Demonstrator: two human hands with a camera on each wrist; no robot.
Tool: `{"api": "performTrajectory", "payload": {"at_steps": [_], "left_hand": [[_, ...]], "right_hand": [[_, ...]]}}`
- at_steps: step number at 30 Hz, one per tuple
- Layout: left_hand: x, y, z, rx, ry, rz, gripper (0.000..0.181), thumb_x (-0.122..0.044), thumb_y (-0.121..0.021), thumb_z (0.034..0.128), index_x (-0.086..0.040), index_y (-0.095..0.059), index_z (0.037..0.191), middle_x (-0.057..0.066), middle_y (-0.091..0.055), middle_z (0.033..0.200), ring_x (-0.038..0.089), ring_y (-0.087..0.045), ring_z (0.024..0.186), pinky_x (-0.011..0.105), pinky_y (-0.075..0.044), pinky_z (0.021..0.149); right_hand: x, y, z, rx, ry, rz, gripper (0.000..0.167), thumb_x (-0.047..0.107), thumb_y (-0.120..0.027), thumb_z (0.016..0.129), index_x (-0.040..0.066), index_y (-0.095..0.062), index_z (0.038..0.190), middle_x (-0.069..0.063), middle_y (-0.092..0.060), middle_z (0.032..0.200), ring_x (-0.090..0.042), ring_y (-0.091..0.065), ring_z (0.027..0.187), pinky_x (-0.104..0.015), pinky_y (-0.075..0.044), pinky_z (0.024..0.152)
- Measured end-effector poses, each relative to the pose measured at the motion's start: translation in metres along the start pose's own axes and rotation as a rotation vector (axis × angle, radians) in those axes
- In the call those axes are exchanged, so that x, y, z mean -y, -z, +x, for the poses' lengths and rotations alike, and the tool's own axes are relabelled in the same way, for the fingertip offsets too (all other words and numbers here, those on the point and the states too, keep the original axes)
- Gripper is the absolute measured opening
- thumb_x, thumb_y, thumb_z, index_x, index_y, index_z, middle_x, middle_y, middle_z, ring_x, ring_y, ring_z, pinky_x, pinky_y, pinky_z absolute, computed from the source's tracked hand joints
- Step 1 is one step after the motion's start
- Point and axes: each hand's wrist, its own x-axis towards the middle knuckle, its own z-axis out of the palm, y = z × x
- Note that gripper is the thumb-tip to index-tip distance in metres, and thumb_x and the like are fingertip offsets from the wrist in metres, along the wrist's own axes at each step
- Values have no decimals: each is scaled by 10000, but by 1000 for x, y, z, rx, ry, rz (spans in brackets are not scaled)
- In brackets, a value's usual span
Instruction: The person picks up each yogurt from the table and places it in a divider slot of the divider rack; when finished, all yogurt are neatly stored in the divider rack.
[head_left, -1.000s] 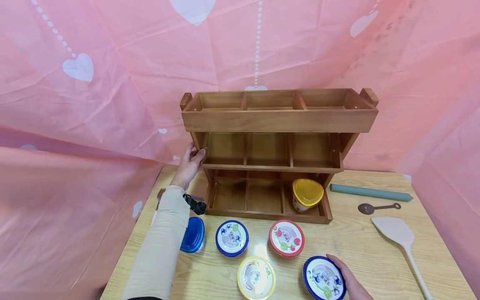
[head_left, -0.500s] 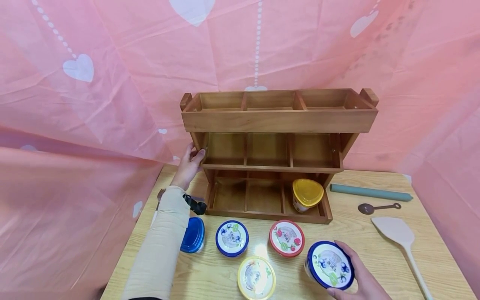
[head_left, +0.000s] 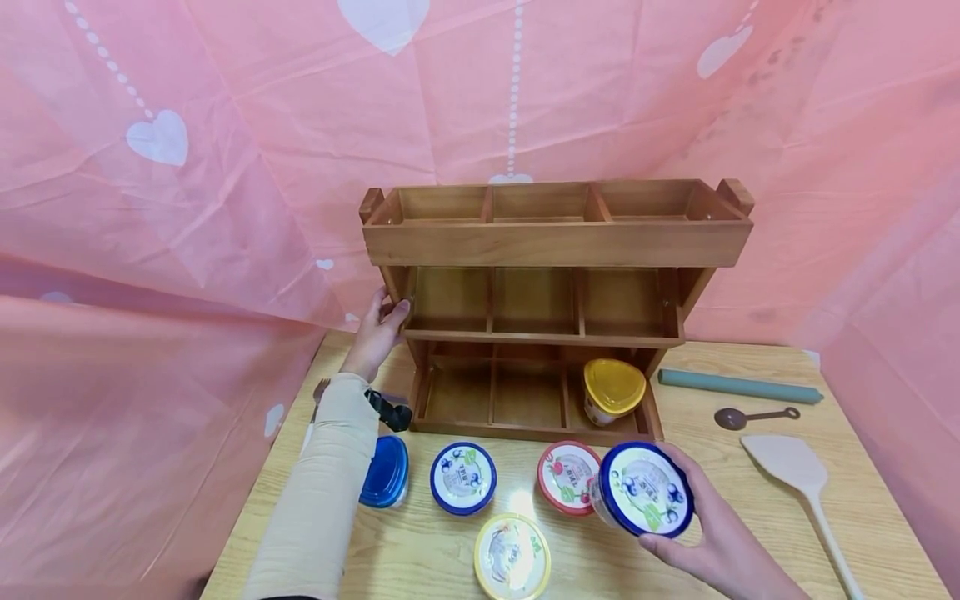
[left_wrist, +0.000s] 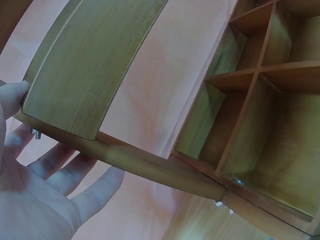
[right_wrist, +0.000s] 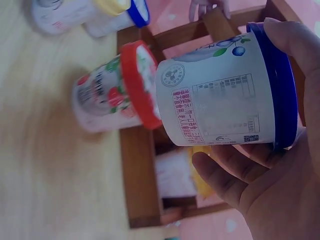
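My left hand [head_left: 372, 342] grips the left side of a three-tier wooden rack [head_left: 558, 244]; in the left wrist view, thumb and fingers lie on either side of a wooden strut [left_wrist: 150, 172]. My right hand [head_left: 716, 537] holds a tub with a blue lid [head_left: 648, 490] and blueberry print by its lid end. The tub is raised off the table and tilted, partly covering a red-lidded strawberry tub [head_left: 564, 473] in the head view. The right wrist view shows the held tub's white side [right_wrist: 215, 95], with the strawberry tub [right_wrist: 107, 92] beyond it.
On the table stand another blueberry tub [head_left: 462, 478], a yellow-lidded tub [head_left: 512, 557] and a blue-lidded container [head_left: 386, 472]. A yellow-lidded container [head_left: 615, 387] sits in the rack's bottom right compartment. At right lie a rolling pin [head_left: 741, 386], a spoon [head_left: 731, 418] and a spatula [head_left: 791, 462].
My right hand has lifted the blueberry tub from the table and carried it up toward the rack, now beside the strawberry tub. My left hand has stayed on the rack.
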Motion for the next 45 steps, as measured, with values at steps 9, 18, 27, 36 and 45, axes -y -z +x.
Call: {"api": "performTrajectory", "payload": {"at_steps": [9, 18, 27, 36, 45], "left_hand": [[1, -1, 0, -2, -6, -4, 636, -437, -491, 1019, -307, -191, 1564, 147, -344, 1546, 360, -386, 1410, 568, -374, 1121], [4, -3, 1, 1, -6, -1, 645, -446, -504, 1010, -323, -195, 1563, 138, -340, 1548, 363, -386, 1412, 578, -368, 1121], [-1, -2, 1, 5, -15, 12, 655, -466, -494, 1008, -323, -180, 1566, 132, -335, 1556, 357, -379, 1418, 563, -367, 1127], [-14, -1, -8, 18, 6, -6, 621, -360, -475, 1038, -268, -176, 1574, 168, -325, 1562, 371, -361, 1429, 562, -362, 1130], [1, 0, 0, -3, -8, 13, 629, -434, -484, 1021, -322, -187, 1564, 132, -325, 1565, 359, -370, 1425, 568, -369, 1123]], "right_hand": [[19, -9, 49, 48, 34, 115, 1020, 294, -863, 762, 167, -222, 1546, -118, -461, 1438, -210, -488, 1257, -124, -409, 949], [19, -23, 83, 83, -2, 146, 1023, 360, -849, 766, 140, -215, 1538, -159, -446, 1432, -356, -511, 1246, -587, -452, 1007], [22, -26, 101, 116, -93, 177, 1041, 431, -811, 788, 175, -154, 1553, -181, -379, 1483, -401, -443, 1310, -672, -393, 1041], [23, -43, 133, 153, -100, 208, 1025, 419, -804, 793, 159, -154, 1542, -187, -388, 1463, -394, -465, 1284, -624, -420, 1051], [20, -59, 165, 173, -176, 158, 1053, 490, -784, 793, 160, -128, 1549, -192, -367, 1483, -409, -454, 1299, -610, -388, 1087]]}}
